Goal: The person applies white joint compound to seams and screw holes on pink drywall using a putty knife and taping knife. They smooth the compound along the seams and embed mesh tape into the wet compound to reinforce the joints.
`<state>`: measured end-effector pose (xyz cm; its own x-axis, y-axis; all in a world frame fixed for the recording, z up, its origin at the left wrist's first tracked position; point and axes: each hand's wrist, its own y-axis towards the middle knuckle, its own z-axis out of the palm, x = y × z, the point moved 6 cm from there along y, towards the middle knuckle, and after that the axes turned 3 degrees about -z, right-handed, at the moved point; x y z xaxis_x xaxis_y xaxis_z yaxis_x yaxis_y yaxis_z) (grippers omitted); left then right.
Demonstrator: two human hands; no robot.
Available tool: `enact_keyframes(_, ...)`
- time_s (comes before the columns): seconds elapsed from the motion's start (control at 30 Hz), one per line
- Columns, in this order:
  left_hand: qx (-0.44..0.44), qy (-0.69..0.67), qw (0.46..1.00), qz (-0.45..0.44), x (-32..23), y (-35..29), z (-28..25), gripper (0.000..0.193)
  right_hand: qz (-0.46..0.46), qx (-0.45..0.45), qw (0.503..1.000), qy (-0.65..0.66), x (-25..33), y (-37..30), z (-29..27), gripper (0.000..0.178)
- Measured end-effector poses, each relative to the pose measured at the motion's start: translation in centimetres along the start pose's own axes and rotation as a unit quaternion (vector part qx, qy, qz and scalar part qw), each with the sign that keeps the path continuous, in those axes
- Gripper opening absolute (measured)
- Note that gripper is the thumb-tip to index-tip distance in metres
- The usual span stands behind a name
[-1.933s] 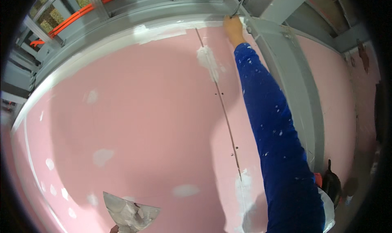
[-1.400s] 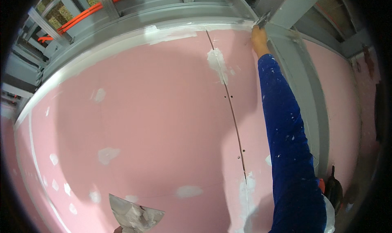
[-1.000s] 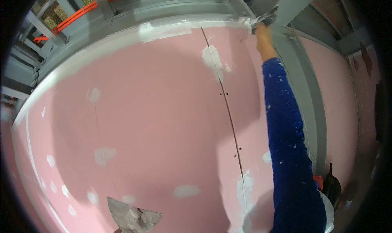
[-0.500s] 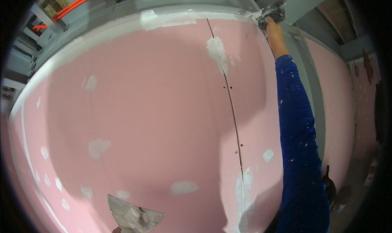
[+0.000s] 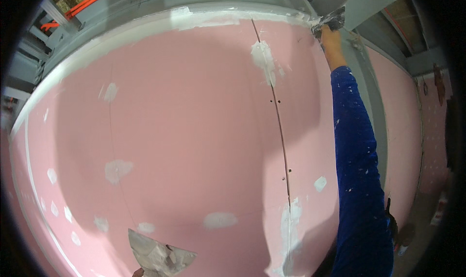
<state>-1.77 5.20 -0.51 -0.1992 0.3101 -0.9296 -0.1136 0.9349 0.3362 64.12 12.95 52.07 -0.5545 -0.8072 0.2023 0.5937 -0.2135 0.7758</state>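
My right arm, in a blue sleeve flecked with white, stretches up to the top right corner of a pink plasterboard wall (image 5: 194, 112). There my right hand (image 5: 332, 41) is closed on a putty knife (image 5: 335, 18), its dark, smeared blade against the joint beside the grey steel framing. At the lower edge, only a bit of my left hand (image 5: 138, 273) shows, by the base of a wide putty knife (image 5: 160, 252). Lumps of pale joint compound lie on that wide blade, which is held apart from the corner. Most of my left fingers are out of sight.
A dark open seam (image 5: 281, 136) runs down the board, partly filled with a white compound patch (image 5: 263, 58). Fresh compound (image 5: 208, 19) lines the top edge. Grey steel beams (image 5: 374, 5) and orange conduit (image 5: 94, 0) are overhead. Another pink wall (image 5: 400, 112) stands at right.
The view has shifted slightly. My right hand and its putty knife have moved a little down at the corner. The wide putty knife stays nearly in place.
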Motion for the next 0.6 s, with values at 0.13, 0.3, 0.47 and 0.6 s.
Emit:
enact_keyframes(0.13, 0.011, 0.011, 1.000, 0.008, 0.2, 0.2, -0.1, 0.046, 0.016, -0.004, 0.994, 0.107, -0.6, 0.5, 0.9, 0.057)
enact_keyframes(0.3, 0.008, 0.012, 1.000, 0.006, 0.4, 0.2, -0.1, 0.048, 0.002, -0.001, 0.968, 0.251, -0.3, -1.0, 2.3, 0.045)
enact_keyframes(0.47, 0.003, 0.017, 1.000, -0.009, 0.5, 0.2, -0.2, 0.050, 0.017, 0.035, 0.940, 0.339, 0.5, -2.4, 2.6, 0.040)
enact_keyframes(0.6, -0.015, 0.018, 1.000, -0.012, 0.5, 0.3, -0.4, 0.054, 0.045, 0.030, 0.946, 0.319, 0.0, -1.5, 2.7, 0.044)
